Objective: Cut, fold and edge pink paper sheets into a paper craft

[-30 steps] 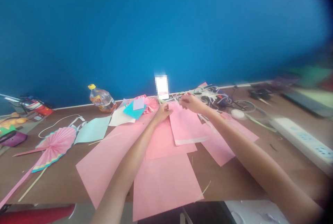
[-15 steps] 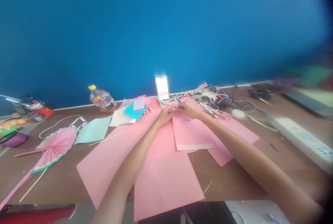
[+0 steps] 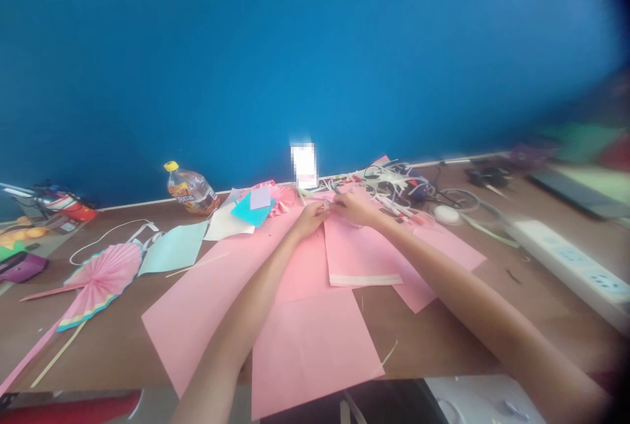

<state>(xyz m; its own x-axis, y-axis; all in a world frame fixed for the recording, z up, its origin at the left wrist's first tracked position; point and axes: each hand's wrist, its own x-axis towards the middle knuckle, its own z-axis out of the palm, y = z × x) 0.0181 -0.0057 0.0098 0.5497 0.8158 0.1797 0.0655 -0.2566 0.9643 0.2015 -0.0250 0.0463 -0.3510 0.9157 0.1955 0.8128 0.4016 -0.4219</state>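
Both hands meet over the far part of several overlapping pink sheets (image 3: 315, 352). My left hand (image 3: 312, 217) has its fingers pinched together, holding something too small to make out. Close beside it on the right, my right hand (image 3: 350, 207) is also closed, its fingertips near the left ones; what it grips is hidden. Below the right hand lies a pink sheet with a white strip (image 3: 365, 279) along its near edge. Left of the hands, blue and lilac paper squares (image 3: 253, 209) rest on white paper, beside a pleated pink piece (image 3: 283, 197).
A bottle with a yellow cap (image 3: 191, 191) leans at the back left. Further left are a pale green sheet (image 3: 173, 248) and a pleated pink fan (image 3: 105, 273). Tangled white strips (image 3: 388, 182), a white power strip (image 3: 573, 266) and a dark tablet (image 3: 575, 193) are on the right.
The whole view has shifted slightly, so things appear a little further left. Both hands keep nearly the same pose over the pink sheets.
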